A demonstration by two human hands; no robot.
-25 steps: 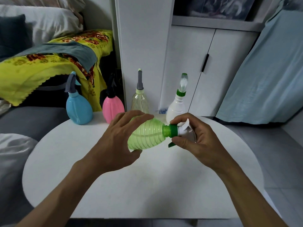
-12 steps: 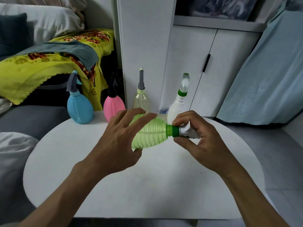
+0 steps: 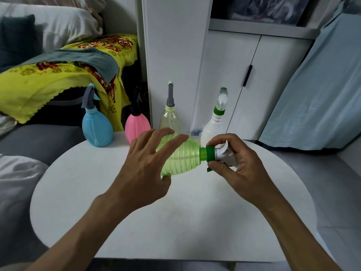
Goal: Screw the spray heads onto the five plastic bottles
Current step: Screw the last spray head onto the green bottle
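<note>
A ribbed light-green bottle [image 3: 182, 158] lies sideways above the round white table [image 3: 175, 222], neck pointing right. My left hand [image 3: 145, 169] cups its body, thumb beneath, fingers spread over the top. My right hand [image 3: 237, 168] pinches the dark-green collar of the white spray head [image 3: 224, 153] on the bottle's neck. Along the table's far edge stand a blue bottle [image 3: 96, 127], a pink bottle [image 3: 136, 127], a clear bottle [image 3: 169, 118] and a white bottle [image 3: 214, 126], each upright with a spray head on top.
White cabinet doors [image 3: 232, 79] rise right behind the table. A grey sofa [image 3: 29, 137] with a yellow flowered blanket [image 3: 48, 79] lies to the left. A pale blue cloth [image 3: 320, 90] hangs at the right, above grey floor.
My right hand has turned on the spray head's collar, showing the green trigger again. My left fingers have loosened and spread over the bottle, which stays in the same spot.
</note>
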